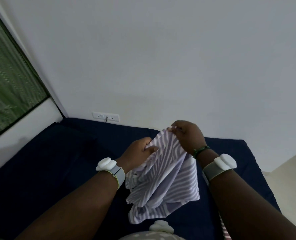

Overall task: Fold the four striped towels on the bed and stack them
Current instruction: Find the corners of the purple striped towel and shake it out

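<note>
My left hand (140, 149) and right hand (188, 135) each pinch the top edge of a striped towel (162, 179), holding it up over the dark blue bed (57, 161). It hangs crumpled between my forearms. A wall socket (105, 116) sits behind the bed.

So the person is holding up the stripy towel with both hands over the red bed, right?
Almost. The bed is dark navy blue, not red. The head view shows it. The rest is right: the left hand and the right hand both pinch the top edge of the striped towel and hold it up over the bed.
</note>
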The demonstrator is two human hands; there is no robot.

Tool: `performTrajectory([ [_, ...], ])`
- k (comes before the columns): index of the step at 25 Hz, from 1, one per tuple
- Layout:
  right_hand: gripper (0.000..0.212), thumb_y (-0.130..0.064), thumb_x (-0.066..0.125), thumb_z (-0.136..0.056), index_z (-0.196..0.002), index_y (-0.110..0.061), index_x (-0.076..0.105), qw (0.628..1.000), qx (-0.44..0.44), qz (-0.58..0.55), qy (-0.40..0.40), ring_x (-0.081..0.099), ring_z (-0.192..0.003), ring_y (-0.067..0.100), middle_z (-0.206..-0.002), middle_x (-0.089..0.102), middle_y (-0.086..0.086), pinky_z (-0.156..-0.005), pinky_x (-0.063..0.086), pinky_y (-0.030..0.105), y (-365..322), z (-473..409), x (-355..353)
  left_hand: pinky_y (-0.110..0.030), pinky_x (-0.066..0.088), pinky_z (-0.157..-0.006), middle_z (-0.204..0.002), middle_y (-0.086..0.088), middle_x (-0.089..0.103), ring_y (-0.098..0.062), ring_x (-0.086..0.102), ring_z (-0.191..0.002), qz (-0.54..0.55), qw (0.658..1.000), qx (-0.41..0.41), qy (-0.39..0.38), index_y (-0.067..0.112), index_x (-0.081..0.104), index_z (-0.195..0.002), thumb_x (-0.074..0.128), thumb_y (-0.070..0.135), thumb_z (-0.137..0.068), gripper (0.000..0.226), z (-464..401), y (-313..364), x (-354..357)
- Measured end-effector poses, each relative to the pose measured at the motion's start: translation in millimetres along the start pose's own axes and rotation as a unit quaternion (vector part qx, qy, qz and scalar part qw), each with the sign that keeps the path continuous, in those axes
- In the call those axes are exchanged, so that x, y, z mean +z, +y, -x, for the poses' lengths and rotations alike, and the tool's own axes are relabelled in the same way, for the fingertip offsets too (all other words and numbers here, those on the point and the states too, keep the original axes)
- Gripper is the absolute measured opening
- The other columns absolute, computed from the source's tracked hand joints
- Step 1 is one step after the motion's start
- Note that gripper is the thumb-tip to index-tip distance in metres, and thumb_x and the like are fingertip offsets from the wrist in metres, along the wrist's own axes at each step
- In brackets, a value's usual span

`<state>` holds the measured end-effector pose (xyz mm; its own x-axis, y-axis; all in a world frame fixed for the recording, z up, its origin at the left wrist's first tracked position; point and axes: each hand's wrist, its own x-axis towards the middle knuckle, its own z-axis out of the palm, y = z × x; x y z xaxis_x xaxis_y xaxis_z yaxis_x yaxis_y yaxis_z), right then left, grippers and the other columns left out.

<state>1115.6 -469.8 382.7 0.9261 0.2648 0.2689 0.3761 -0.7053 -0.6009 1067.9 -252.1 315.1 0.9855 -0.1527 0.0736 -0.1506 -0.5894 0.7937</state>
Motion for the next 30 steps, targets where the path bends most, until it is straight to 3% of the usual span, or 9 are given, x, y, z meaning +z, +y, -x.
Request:
performTrajectory([
  [3,0.028,-0.028,0.06,-0.099,-0.077,-0.012,0.066,0.971,0.078,-0.041,0.223,0.056,-0.078,0.019,-0.084,0.063,0.008,-0.079,0.05,0.04,4,-6,-11,-0.028,0.035,-0.058,-0.072,-0.007,0.048,-0.012,0.04,-0.063,-0.027,0.999,-0.013,-0.021,0.01,0.044,-0.08,0.07,0.036,-0.094,0.039,0,-16,-14],
  [5,0.025,-0.03,0.064,-0.097,-0.084,-0.01,0.07,0.954,0.132,-0.045,0.266,0.047,-0.076,0.002,-0.102,0.057,0.009,-0.085,0.051,0.038,4,-6,-10,-0.031,0.04,-0.062,-0.079,-0.012,0.057,-0.014,0.046,-0.067,-0.037,0.999,-0.007,-0.013,0.009,0.049,-0.083,0.072,0.029,-0.091,0.032,-5,-22,-25],
  [9,0.03,-0.033,0.083,-0.082,-0.102,-0.02,0.065,0.985,0.086,-0.031,0.149,0.056,-0.085,-0.016,-0.112,0.05,-0.002,-0.072,0.048,0.006,-13,1,19,-0.03,0.038,-0.061,-0.079,-0.014,0.058,-0.013,0.047,-0.067,-0.024,0.998,0.053,0.01,0.004,0.051,-0.081,0.075,0.026,-0.089,0.034,-19,-20,-38],
  [13,0.058,-0.038,0.087,-0.076,-0.127,-0.028,0.062,0.996,-0.005,-0.001,-0.087,0.06,-0.092,0.009,-0.112,0.057,-0.011,-0.084,0.052,0.024,-42,-4,46,-0.028,0.034,-0.056,-0.067,-0.01,0.055,-0.009,0.046,-0.059,-0.001,0.994,0.106,-0.025,0.006,0.054,-0.068,0.073,0.023,-0.092,0.034,-26,-21,-45],
  [15,0.034,-0.034,0.08,-0.085,-0.114,-0.019,0.07,0.988,-0.025,0.053,-0.146,0.058,-0.092,0.015,-0.098,0.06,-0.008,-0.084,0.047,0.031,-49,-10,57,-0.029,0.033,-0.056,-0.068,0.003,0.05,-0.01,0.047,-0.061,-0.044,0.988,0.15,-0.01,0.014,0.054,-0.067,0.07,0.013,-0.09,0.028,-29,-26,-51],
  [17,0.021,-0.034,0.077,-0.087,-0.095,-0.015,0.072,0.988,-0.027,0.082,-0.131,0.057,-0.088,0.017,-0.09,0.056,-0.007,-0.077,0.043,0.031,-45,-13,62,-0.026,0.035,-0.056,-0.073,0.008,0.055,-0.011,0.052,-0.064,-0.074,0.985,0.154,0.0,0.015,0.06,-0.078,0.07,0.014,-0.089,0.015,-29,-30,-59],
  [21,0.029,-0.029,0.088,-0.074,-0.078,-0.014,0.064,0.997,-0.052,0.06,-0.023,0.05,-0.08,0.013,-0.094,0.05,-0.003,-0.067,0.042,0.02,-31,-6,67,-0.024,0.041,-0.061,-0.082,0.007,0.067,-0.013,0.062,-0.073,-0.121,0.986,0.095,-0.059,0.022,0.062,-0.094,0.071,0.03,-0.087,0.014,-22,-48,-77],
  [27,0.049,-0.004,0.09,-0.066,-0.08,-0.033,0.053,0.985,-0.064,-0.031,0.155,0.059,-0.091,0.015,-0.101,0.061,0.0,-0.077,0.052,0.024,-15,8,62,-0.038,0.034,-0.091,-0.094,0.009,0.066,-0.019,0.062,-0.088,-0.282,0.948,0.054,-0.14,0.025,0.06,-0.099,0.069,0.044,-0.086,0.024,-22,-72,-89],
  [30,0.033,-0.013,0.09,-0.069,-0.081,-0.023,0.061,0.996,-0.004,-0.023,0.089,0.064,-0.094,0.018,-0.104,0.065,0.0,-0.081,0.055,0.043,-12,10,62,-0.036,0.04,-0.079,-0.088,0.007,0.066,-0.018,0.063,-0.084,-0.206,0.968,0.021,-0.14,0.021,0.061,-0.09,0.071,0.036,-0.087,0.018,-24,-71,-89],
])
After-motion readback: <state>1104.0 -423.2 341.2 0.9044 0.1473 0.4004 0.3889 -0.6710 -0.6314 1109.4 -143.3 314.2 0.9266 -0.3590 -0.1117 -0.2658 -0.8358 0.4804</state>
